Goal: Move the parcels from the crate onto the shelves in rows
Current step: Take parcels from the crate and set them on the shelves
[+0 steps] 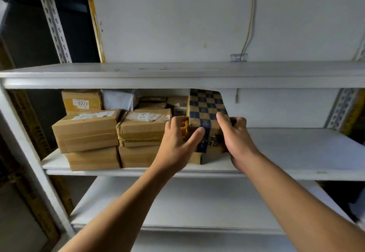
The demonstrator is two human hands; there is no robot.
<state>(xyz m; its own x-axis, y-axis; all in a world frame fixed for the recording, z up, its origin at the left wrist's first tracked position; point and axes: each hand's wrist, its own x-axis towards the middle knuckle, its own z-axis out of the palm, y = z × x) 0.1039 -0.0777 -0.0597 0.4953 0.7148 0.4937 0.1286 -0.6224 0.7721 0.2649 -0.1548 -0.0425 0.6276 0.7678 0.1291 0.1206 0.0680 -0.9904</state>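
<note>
A cardboard parcel with a blue checkered pattern (206, 107) sits tilted on top of another box on the middle shelf (296, 153). My left hand (177, 143) grips its left front corner, thumb across the front face. My right hand (235, 139) holds its right side, thumb on top. Left of it stand stacked brown parcels: a front-left stack (87, 131), a taped one (142, 129) beside my left hand, and a box marked 0227 (82, 101) at the back. The crate is out of view.
A white bag-like parcel (118, 99) lies at the back of the shelf. The upper shelf (177, 72) and the lower shelf (187, 208) are white boards. A perforated metal upright (53, 20) stands at the left. A cord (249, 20) hangs down the wall.
</note>
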